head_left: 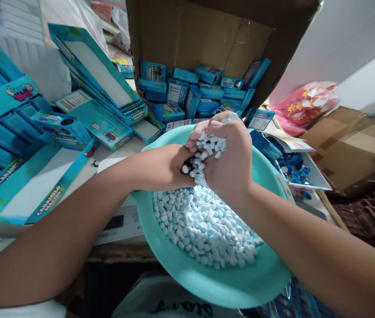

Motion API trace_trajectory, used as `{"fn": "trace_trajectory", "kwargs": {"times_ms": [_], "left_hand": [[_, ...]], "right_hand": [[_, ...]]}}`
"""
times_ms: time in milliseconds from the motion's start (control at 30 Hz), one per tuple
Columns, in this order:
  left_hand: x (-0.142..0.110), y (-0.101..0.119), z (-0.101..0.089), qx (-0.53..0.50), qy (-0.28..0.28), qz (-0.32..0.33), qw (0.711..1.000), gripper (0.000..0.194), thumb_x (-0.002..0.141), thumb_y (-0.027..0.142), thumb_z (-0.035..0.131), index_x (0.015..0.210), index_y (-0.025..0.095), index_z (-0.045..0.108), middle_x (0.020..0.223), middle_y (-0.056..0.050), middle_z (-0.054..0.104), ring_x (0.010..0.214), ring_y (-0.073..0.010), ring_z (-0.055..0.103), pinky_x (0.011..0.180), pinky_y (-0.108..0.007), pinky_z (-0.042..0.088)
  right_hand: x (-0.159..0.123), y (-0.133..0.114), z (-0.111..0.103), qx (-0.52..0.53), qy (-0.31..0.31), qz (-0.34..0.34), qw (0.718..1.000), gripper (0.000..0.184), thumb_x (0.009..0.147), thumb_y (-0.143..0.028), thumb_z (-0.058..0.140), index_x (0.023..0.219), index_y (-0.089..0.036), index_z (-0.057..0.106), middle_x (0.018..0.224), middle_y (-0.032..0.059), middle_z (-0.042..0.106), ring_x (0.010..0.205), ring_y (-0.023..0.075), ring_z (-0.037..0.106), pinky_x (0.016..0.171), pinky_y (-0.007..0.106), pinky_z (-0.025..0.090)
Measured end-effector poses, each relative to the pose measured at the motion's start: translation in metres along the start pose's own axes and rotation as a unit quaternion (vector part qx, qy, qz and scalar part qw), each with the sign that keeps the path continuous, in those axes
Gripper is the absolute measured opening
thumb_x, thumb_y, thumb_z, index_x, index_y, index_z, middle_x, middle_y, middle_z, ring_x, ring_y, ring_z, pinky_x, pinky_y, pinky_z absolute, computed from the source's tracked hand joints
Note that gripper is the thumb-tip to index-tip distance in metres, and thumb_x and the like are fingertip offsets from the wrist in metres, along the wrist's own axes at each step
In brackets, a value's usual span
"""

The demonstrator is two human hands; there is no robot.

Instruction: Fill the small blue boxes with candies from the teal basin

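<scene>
- Head view: the left hand [173, 164] and the right hand [233, 154] meet above the turquoise basin [253, 293], cupped together, fingers curled partway round a heap of pale tablet candies [210, 143].
- The left hand is half closed, its palm side against the heap; a small dark item [186, 168] shows beside it (too hidden to name), and I cannot tell which hand holds it.
- The right hand is bent at the wrist and half closed on the other side of the heap; one candy shows at its top. The overlapping fingers are hard to separate.
- More pale tablet candies lie loose in the basin below, a broad layer with bare wall showing near the front.
- Behind the basin, a cardboard carton [204, 33] stands open towards the person, with small blue boxes [176, 93] piled inside.
- To the left are open blue trays [55, 201] (the print reads "CARAMELO MACIZO") and a display box [0, 112] packed with blue boxes.
- Just left of the basin, partly under the left forearm, sits a grey device with a dark display [121, 223].
- To the right, a white tray [318, 179] holds small blue pieces [295, 165].
</scene>
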State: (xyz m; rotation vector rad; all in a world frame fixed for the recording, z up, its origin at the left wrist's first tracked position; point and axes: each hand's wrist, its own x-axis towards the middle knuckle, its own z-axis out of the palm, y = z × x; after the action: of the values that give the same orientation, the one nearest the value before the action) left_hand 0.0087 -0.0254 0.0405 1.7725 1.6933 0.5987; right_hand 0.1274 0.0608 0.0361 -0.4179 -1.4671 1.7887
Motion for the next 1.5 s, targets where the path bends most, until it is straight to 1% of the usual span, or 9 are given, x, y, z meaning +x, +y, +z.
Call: {"fn": "trace_trajectory", "kwargs": {"times_ms": [167,367,467,700,833,1000,1133,1300,1500], "left_hand": [[0.000,-0.001,0.001,0.021,0.001,-0.008,1.000,0.040,0.085,0.040,0.065,0.119,0.019,0.062,0.111,-0.007,0.069,0.096,-0.0274,0.064,0.074,-0.032,0.044],[0.000,0.001,-0.001,-0.009,0.007,-0.001,1.000,0.045,0.084,0.040,0.065,0.124,0.019,0.060,0.114,-0.006,0.069,0.098,-0.0278,0.064,0.074,-0.031,0.045],[0.001,0.002,-0.002,-0.033,0.001,0.006,0.999,0.040,0.084,0.038,0.065,0.119,0.020,0.062,0.110,-0.004,0.071,0.096,-0.0263,0.065,0.074,-0.031,0.045],[0.002,0.001,0.000,-0.034,0.016,0.019,0.999,0.030,0.085,0.035,0.064,0.110,0.018,0.066,0.105,-0.004,0.072,0.091,-0.0249,0.065,0.074,-0.030,0.047],[0.003,0.001,0.001,-0.055,0.027,0.039,0.997,0.025,0.084,0.030,0.065,0.107,0.019,0.067,0.104,-0.001,0.072,0.092,-0.0232,0.065,0.078,-0.030,0.049],[0.002,-0.001,0.003,-0.085,0.070,0.042,0.993,0.046,0.078,0.026,0.071,0.123,0.021,0.060,0.117,-0.003,0.070,0.107,-0.0263,0.065,0.088,-0.033,0.052],[0.002,-0.004,0.004,-0.114,0.062,0.031,0.991,0.050,0.078,0.030,0.072,0.126,0.022,0.060,0.122,-0.004,0.069,0.114,-0.0282,0.063,0.093,-0.036,0.052],[0.001,-0.004,0.003,-0.133,0.035,0.063,0.988,0.039,0.083,0.030,0.070,0.120,0.022,0.063,0.121,-0.003,0.069,0.117,-0.0262,0.062,0.096,-0.035,0.051],[0.000,-0.002,-0.001,-0.079,0.029,0.039,0.996,0.019,0.086,0.033,0.066,0.098,0.018,0.063,0.102,-0.005,0.069,0.101,-0.0260,0.065,0.081,-0.033,0.051]], "right_hand": [[0.001,-0.004,-0.002,-0.025,-0.013,0.023,0.999,0.014,0.085,-0.032,0.056,0.078,-0.026,0.045,0.074,-0.0025,0.059,0.069,0.0148,0.062,0.067,0.030,0.053],[0.002,-0.003,-0.001,0.054,-0.017,0.016,0.998,0.015,0.085,-0.031,0.061,0.075,-0.025,0.051,0.071,-0.0031,0.058,0.067,0.0143,0.061,0.065,0.030,0.054],[0.001,-0.003,-0.001,0.053,-0.015,0.012,0.998,0.020,0.085,-0.034,0.062,0.071,-0.024,0.053,0.071,-0.0024,0.057,0.063,0.0137,0.059,0.061,0.029,0.053],[0.001,-0.006,0.003,-0.019,-0.016,0.013,1.000,0.047,0.088,-0.061,0.060,0.063,-0.024,0.042,0.066,-0.0010,0.050,0.067,0.0160,0.061,0.058,0.030,0.052],[0.000,-0.008,0.005,-0.025,-0.020,0.023,0.999,0.053,0.086,-0.068,0.059,0.062,-0.024,0.042,0.063,-0.0004,0.051,0.068,0.0165,0.062,0.056,0.029,0.052],[0.000,-0.009,0.007,-0.023,-0.034,0.018,0.999,0.054,0.087,-0.070,0.059,0.061,-0.024,0.046,0.061,-0.0002,0.053,0.065,0.0171,0.063,0.054,0.029,0.052],[0.000,-0.012,0.006,0.000,-0.061,0.035,0.998,0.052,0.086,-0.069,0.061,0.062,-0.024,0.052,0.060,-0.0009,0.053,0.064,0.0171,0.064,0.055,0.029,0.053],[0.000,-0.012,0.003,-0.007,-0.064,0.045,0.997,0.052,0.088,-0.067,0.061,0.061,-0.023,0.053,0.062,-0.0004,0.053,0.065,0.0163,0.065,0.056,0.028,0.054],[-0.001,-0.013,0.003,-0.031,-0.092,-0.006,0.995,0.052,0.091,-0.057,0.065,0.056,-0.021,0.055,0.067,0.0004,0.056,0.066,0.0141,0.063,0.061,0.028,0.053]]}}
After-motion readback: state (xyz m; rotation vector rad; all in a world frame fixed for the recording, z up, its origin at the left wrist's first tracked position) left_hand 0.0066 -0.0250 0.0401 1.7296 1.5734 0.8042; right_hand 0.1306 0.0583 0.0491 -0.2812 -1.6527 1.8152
